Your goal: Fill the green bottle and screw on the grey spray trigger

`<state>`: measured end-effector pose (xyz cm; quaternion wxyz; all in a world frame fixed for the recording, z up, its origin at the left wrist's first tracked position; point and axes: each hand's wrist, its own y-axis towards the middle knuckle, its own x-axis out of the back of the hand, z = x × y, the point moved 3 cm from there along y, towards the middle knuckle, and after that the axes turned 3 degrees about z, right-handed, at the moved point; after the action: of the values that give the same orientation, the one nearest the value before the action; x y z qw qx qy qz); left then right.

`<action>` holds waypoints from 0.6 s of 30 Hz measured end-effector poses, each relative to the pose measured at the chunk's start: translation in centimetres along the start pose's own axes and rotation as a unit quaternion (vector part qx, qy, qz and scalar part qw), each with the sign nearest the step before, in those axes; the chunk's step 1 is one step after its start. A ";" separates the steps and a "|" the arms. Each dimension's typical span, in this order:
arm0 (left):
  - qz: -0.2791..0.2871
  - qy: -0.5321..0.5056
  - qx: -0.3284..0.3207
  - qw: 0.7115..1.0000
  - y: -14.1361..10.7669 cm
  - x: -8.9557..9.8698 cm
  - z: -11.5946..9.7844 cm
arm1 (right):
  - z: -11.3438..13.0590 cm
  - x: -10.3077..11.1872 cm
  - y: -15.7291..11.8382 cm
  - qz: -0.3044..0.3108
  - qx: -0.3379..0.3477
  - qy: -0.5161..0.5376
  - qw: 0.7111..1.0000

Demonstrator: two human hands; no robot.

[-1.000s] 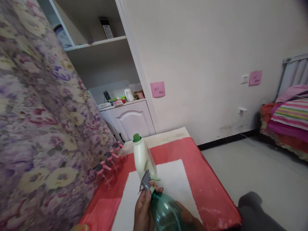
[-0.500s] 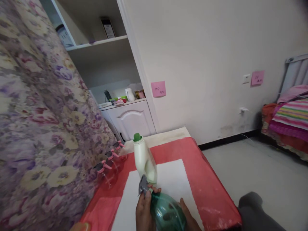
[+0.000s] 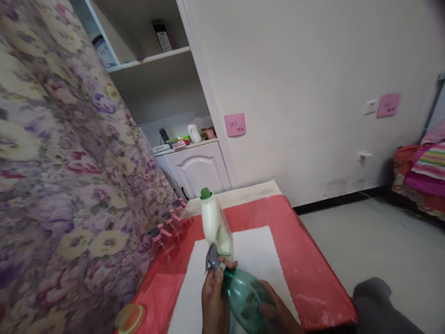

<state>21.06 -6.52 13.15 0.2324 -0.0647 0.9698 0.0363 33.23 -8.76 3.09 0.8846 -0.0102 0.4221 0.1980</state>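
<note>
A green see-through spray bottle (image 3: 245,293) lies tilted between my two hands, its grey spray head (image 3: 212,259) pointing up and to the left. My left hand (image 3: 216,290) is closed around the neck, just below the head. Against the body of the bottle, on its right side, my right hand (image 3: 278,306) is wrapped. Just beyond stands an upright pale green jug (image 3: 216,222) with a handle; green shows at its mouth. A white sheet (image 3: 259,246) lies under the jug and my hands.
Several clear spray bottles with pink collars (image 3: 166,246) stand along the left of the red-covered table (image 3: 313,273), beside a floral curtain (image 3: 69,185). A round yellowish lid-like thing (image 3: 130,317) is at the near left. Behind are a shelf cabinet (image 3: 198,169) and a wall.
The view has shifted, so the scene sits further right and the yellowish round thing shows more. My right hand's fingers have moved further over the spray bottle's body.
</note>
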 end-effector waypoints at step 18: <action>0.026 0.021 0.013 0.999 0.4 0.6 -0.1 | 0.7 -0.5 -0.1 -0.025 0.010 -0.039 0.999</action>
<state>20.42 -6.17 13.00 0.2118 -0.0376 0.9762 0.0286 33.51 -8.89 3.90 0.9051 -0.0044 0.3891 0.1714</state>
